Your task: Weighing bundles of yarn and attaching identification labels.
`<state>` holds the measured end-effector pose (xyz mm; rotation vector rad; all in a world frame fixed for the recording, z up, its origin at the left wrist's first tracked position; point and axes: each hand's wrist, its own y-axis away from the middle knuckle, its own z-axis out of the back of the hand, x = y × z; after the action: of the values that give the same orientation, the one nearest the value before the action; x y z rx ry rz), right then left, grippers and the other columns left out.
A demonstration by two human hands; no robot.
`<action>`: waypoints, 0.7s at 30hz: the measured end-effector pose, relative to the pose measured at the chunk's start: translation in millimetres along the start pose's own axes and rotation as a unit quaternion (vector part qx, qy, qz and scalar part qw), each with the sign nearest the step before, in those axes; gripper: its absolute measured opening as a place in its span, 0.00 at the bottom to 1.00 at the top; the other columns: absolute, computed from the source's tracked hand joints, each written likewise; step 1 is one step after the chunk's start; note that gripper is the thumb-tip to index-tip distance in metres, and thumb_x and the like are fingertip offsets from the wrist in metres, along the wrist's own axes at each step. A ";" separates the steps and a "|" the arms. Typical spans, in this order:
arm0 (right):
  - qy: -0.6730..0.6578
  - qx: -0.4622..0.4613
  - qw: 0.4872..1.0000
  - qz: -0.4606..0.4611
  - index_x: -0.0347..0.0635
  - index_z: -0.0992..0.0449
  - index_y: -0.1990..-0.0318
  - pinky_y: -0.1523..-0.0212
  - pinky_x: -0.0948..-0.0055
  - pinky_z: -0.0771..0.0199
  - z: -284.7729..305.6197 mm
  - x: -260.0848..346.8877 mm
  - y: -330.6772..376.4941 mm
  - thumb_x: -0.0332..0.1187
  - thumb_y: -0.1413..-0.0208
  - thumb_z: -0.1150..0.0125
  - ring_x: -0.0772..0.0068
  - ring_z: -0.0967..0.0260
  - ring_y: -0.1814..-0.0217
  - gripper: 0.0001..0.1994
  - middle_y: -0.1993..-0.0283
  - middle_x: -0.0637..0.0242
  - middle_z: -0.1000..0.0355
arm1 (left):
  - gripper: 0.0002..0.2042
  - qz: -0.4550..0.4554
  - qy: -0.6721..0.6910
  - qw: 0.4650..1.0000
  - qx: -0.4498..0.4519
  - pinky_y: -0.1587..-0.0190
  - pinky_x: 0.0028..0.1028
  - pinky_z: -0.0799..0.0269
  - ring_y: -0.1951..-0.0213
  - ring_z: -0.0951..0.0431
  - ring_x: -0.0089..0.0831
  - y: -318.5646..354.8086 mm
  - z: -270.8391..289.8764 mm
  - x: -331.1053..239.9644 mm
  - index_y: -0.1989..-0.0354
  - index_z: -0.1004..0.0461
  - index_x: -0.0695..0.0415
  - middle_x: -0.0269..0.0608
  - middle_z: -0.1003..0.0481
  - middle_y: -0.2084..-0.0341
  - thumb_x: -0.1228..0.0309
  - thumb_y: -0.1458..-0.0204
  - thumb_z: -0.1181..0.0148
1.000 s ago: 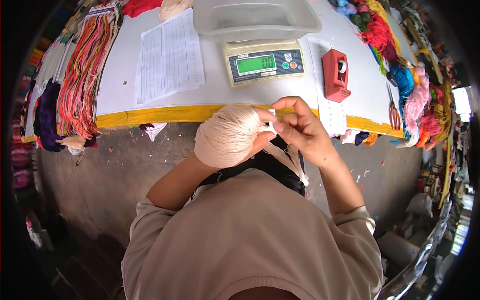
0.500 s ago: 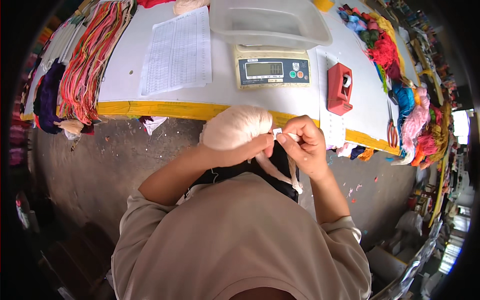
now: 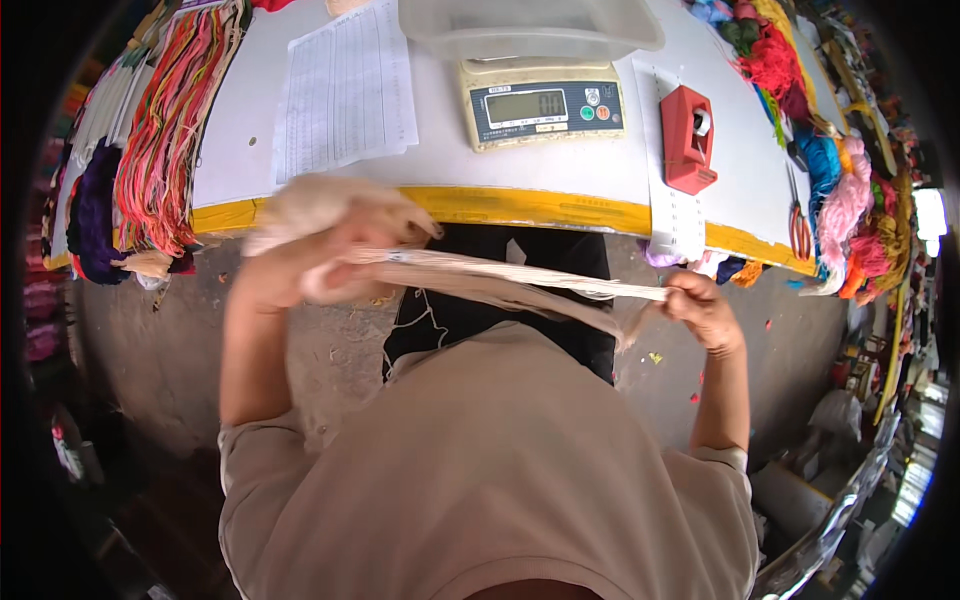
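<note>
In the head view, the step in hand seems to be holding the strands (image 3: 520, 273) straight between 2 hands; the next move likely calls for a firm grip at both ends. The right hand (image 3: 703, 312) pinches 1 end, the strands running leftward from its fingertips. The left hand (image 3: 335, 262), blurred, grips the hank (image 3: 305, 215), which bulges just beyond it.

Pale yarn (image 3: 520, 275) stretched between the left hand (image 3: 318, 258) and right hand (image 3: 703, 308) bars the way before the surface (image 3: 440, 165). Beyond it, bare lanes run between paper sheet (image 3: 345, 100) and scale (image 3: 545, 105), and right of the red dispenser (image 3: 688, 140). A tub (image 3: 530, 30) blocks the scale's rear; coloured skeins (image 3: 175, 130) crowd both ends.
</note>
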<state>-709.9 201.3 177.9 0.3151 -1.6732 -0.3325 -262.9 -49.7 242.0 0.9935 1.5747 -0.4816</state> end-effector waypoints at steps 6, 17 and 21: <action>0.225 -0.038 0.962 -0.148 0.37 0.24 0.62 0.65 0.76 0.31 52.9 -61.6 53.1 0.39 0.42 0.34 0.76 0.31 0.69 0.13 0.72 0.71 0.27 | 0.13 -0.016 -0.041 0.987 -0.155 0.61 0.21 0.27 0.61 0.23 0.26 80.0 89.7 -27.0 0.58 0.24 0.65 0.44 0.22 0.60 0.65 0.41 0.42; 0.132 0.010 0.953 0.271 0.39 0.23 0.55 0.68 0.84 0.37 -207.1 122.0 -72.9 0.19 0.47 0.35 0.90 0.36 0.67 0.12 0.57 0.73 0.31 | 0.56 -0.307 0.104 0.946 -0.005 0.33 0.54 0.40 0.27 0.56 0.56 -0.7 -46.0 -53.0 0.33 0.45 0.68 0.65 0.55 0.29 0.35 0.61 0.33; 0.096 0.107 0.931 0.335 0.40 0.25 0.56 0.70 0.85 0.44 -242.1 164.7 -95.2 0.25 0.45 0.33 0.89 0.46 0.73 0.10 0.61 0.78 0.33 | 0.55 -0.311 0.021 0.950 0.000 0.35 0.45 0.36 0.31 0.41 0.49 -0.3 -73.4 -65.1 0.32 0.47 0.70 0.61 0.50 0.29 0.33 0.56 0.38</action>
<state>-488.9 40.4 319.6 -0.0758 -1.5206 0.3847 -307.6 -15.8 322.4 0.4862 1.9196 -0.8934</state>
